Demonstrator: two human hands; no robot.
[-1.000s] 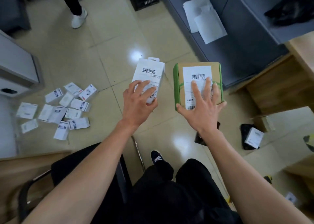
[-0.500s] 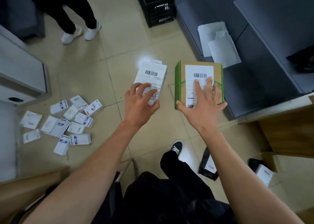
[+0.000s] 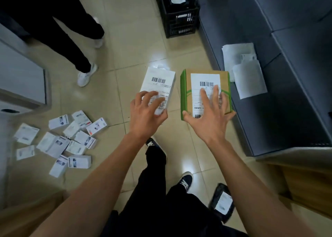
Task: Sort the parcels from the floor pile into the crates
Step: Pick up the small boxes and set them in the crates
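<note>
**Two parcels in hand, crate ahead**

Left hand (image 3: 146,113) grips the white parcel (image 3: 159,87) by its near end, fingers curled over the label, thumb at the near edge. Right hand (image 3: 209,115) holds the green-edged cardboard parcel (image 3: 205,91): fingers spread almost flat across the label face, thumb hooked on the near left corner. Underside support not visible, so can't tell how secure that one is. Both parcels are in the air, side by side, not touching, labels up.

Black crate (image 3: 179,19) sits far centre, against the grey sofa (image 3: 269,75), with something white-labelled already inside. Floor pile (image 3: 66,139) of small white parcels lies near left; one black-wrapped parcel (image 3: 222,202) near right by the feet.

Doing it well, my read: check both barcodes before committing, keep them level, walk up close and lower each in, not toss. Drop the white one first, since the flat-handed hold on the cardboard looks weaker and could use a second hand.

Versus the earlier frames: the hold on each parcel looks the same, crate now sits much fuller in view and closer, and the bystander's legs (image 3: 71,39) show further into frame, so the view has tipped forward or advanced.
</note>
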